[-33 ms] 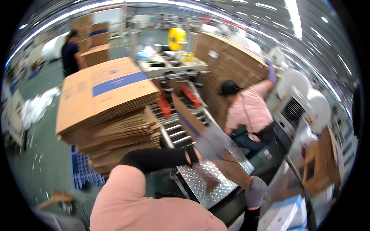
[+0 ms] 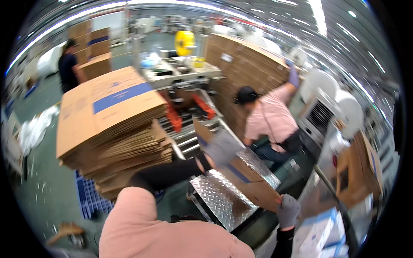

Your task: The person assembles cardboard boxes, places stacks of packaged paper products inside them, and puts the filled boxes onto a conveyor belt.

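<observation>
A flattened cardboard carton [image 2: 258,187], brown with a blue band, stands tilted on edge over a metal tread plate [image 2: 211,189]. My right hand [image 2: 288,210], in a grey glove, grips its near right end. My left hand [image 2: 221,148], also grey-gloved, lies against the carton's farther part. Motion smears its fingers, so their grip does not show. Beyond that hand a brown flap [image 2: 201,131] rises above the roller conveyor [image 2: 189,142]. At left, many flat cartons form a tall, uneven stack [image 2: 116,103] beside my left arm.
The stack rests on a blue pallet [image 2: 88,198]. Orange-red guides [image 2: 174,118] flank the conveyor. A co-worker in pink [image 2: 273,120] bends beside a long carton stack [image 2: 228,60]. Another person [image 2: 69,69] stands far left. White-and-blue packages [image 2: 320,234] lie at lower right, near a pole [image 2: 331,189].
The whole view has shifted, moving the surroundings left in the picture. My hands are farther apart along the carton, and more of its blue band shows between them.
</observation>
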Tool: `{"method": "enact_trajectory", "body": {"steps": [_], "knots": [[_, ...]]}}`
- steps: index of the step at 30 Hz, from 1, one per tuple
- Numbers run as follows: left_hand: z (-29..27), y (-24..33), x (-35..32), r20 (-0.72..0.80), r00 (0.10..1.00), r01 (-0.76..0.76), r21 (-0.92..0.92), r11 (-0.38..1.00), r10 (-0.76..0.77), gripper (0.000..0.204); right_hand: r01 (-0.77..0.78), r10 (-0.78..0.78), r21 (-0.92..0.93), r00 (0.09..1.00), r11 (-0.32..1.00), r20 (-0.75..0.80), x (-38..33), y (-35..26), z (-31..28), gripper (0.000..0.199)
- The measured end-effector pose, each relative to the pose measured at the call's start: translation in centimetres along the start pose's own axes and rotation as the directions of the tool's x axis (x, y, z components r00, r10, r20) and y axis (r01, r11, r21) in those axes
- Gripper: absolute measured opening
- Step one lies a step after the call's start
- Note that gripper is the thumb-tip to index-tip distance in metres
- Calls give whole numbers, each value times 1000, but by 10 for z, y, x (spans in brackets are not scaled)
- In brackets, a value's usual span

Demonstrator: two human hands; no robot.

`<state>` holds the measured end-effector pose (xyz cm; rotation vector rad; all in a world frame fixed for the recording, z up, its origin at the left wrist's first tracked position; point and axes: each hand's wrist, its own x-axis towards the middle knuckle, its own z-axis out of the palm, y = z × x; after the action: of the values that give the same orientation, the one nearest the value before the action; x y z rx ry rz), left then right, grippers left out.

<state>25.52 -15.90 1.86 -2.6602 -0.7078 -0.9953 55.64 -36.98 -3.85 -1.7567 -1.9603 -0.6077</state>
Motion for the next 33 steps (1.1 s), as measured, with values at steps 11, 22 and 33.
{"method": "enact_trajectory", "body": {"steps": [11, 22, 33], "knots": [[56, 29, 41, 484, 864, 7, -284, 959, 137, 47, -522, 453, -328, 851, 787, -266, 7, 113, 24, 45], [125, -21, 111, 827, 543, 126, -252, 959, 146, 80, -657, 969, 738, 247, 157, 13, -54, 55, 60, 41], [104, 1, 76, 732, 639, 84, -372, 924, 237, 49, -762, 893, 641, 347, 92, 285, -81, 43, 0, 22]]}}
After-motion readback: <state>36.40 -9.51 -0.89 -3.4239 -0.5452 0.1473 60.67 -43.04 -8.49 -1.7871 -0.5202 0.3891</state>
